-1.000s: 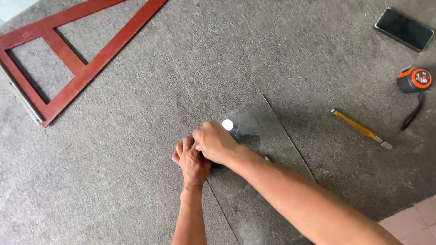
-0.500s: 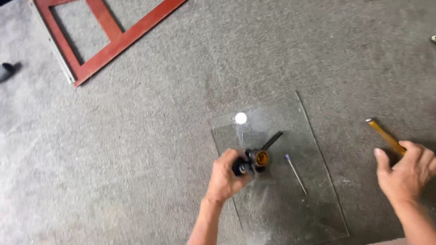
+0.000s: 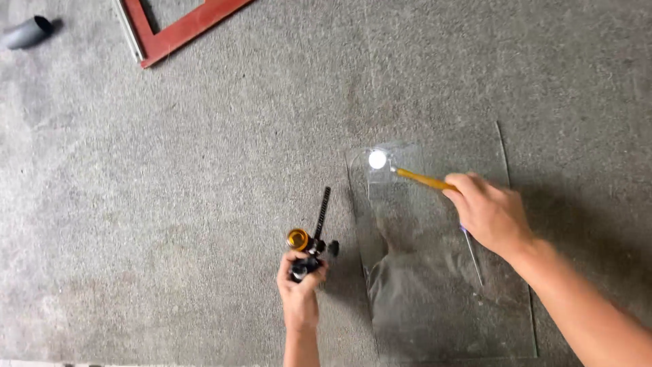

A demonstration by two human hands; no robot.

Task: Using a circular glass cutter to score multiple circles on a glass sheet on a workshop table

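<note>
A clear glass pane (image 3: 435,299) lies flat on the grey carpeted surface (image 3: 170,204). My right hand (image 3: 490,214) grips a yellow-handled tool (image 3: 421,179) over the pane, its tip near a bright white spot (image 3: 377,160) at the pane's far left corner. My left hand (image 3: 299,292) rests on the carpet just left of the pane, closed on a black tool with a gold knob and a toothed bar (image 3: 312,238). A thin metal rod (image 3: 472,255) lies on the glass under my right wrist.
A red wooden frame (image 3: 180,30) lies at the top left. A dark grey pipe piece (image 3: 26,32) lies at the far top left corner.
My right hand picked up the yellow-handled tool and brought it over the glass. My left hand moved the black tool off the pane onto the carpet to its left.
</note>
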